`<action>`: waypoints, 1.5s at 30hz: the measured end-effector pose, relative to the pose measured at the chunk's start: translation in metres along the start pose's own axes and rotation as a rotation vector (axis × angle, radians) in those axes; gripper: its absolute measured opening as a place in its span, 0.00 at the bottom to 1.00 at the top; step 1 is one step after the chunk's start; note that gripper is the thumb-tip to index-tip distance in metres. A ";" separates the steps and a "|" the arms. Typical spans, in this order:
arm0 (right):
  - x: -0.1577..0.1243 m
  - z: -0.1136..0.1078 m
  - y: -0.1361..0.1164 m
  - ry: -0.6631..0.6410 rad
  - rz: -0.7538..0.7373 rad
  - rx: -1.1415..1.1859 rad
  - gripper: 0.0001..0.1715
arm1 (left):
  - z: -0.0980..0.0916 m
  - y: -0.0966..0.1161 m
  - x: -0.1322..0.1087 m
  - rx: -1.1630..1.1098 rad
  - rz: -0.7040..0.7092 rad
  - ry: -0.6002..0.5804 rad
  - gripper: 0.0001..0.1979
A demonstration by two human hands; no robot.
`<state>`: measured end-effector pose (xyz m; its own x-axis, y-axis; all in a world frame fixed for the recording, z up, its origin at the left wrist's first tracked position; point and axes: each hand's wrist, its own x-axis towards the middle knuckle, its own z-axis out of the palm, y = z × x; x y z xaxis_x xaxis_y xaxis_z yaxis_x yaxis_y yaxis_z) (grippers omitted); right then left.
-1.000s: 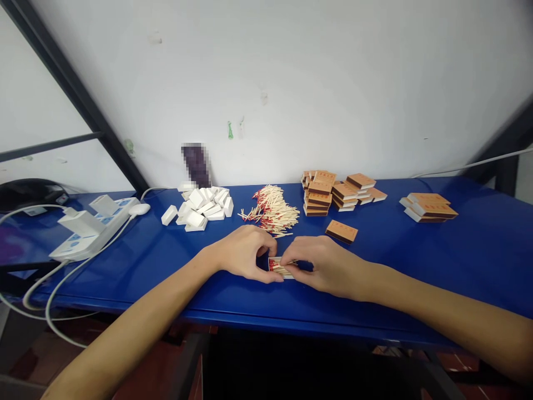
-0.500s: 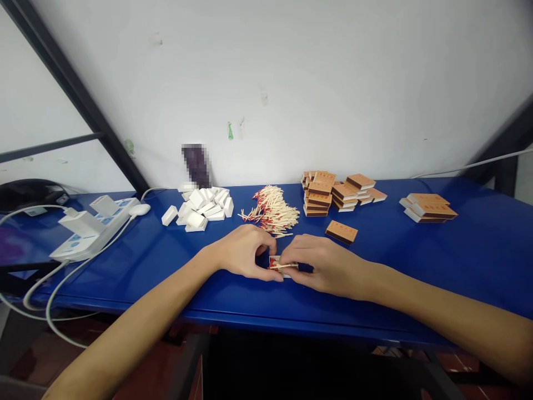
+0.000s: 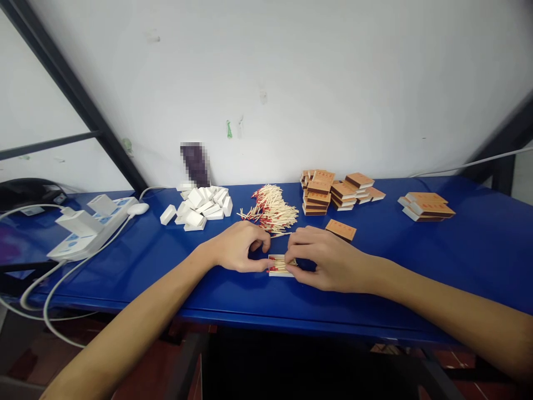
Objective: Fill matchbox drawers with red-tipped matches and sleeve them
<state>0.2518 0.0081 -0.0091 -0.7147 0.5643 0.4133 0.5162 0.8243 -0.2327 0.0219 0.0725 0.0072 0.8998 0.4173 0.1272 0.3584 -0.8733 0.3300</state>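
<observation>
A small white matchbox tray (image 3: 281, 274) lies on the blue table in front of me, with red-headed matches (image 3: 278, 264) inside. My left hand (image 3: 240, 248) is at the tray's left end; its thumb tip meets that end, while the curled fingers stay apart from the thumb. Over the right end, my right hand (image 3: 328, 260) pinches at the matches with thumb and fingertips. How many it grips is hidden. Just beyond both hands spreads a pile of loose matches (image 3: 277, 210). A closed matchbox (image 3: 341, 229) rests behind my right hand.
Empty white trays (image 3: 204, 206) are heaped at the back left. Stacks of brown matchbox sleeves (image 3: 320, 186) stand at the back, with more matchboxes (image 3: 428, 205) on the right. A power strip (image 3: 91, 230) with white cables occupies the left side. A wall closes off the back.
My left hand has drawn slightly left and its fingers have lifted off the tray's far side. The match lying crosswise over the tray now lies lower among the others.
</observation>
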 end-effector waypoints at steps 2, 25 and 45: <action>0.000 0.000 0.000 0.001 0.008 -0.008 0.10 | 0.000 0.000 0.000 -0.011 -0.006 -0.004 0.15; 0.001 -0.002 0.003 -0.098 0.037 0.022 0.11 | 0.003 -0.003 0.000 -0.023 -0.041 -0.018 0.21; 0.002 0.003 0.004 -0.067 0.068 0.128 0.07 | 0.003 0.003 0.003 -0.027 -0.012 -0.016 0.20</action>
<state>0.2515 0.0126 -0.0120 -0.7125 0.6171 0.3339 0.5030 0.7811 -0.3700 0.0267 0.0708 0.0053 0.8992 0.4239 0.1082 0.3630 -0.8609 0.3564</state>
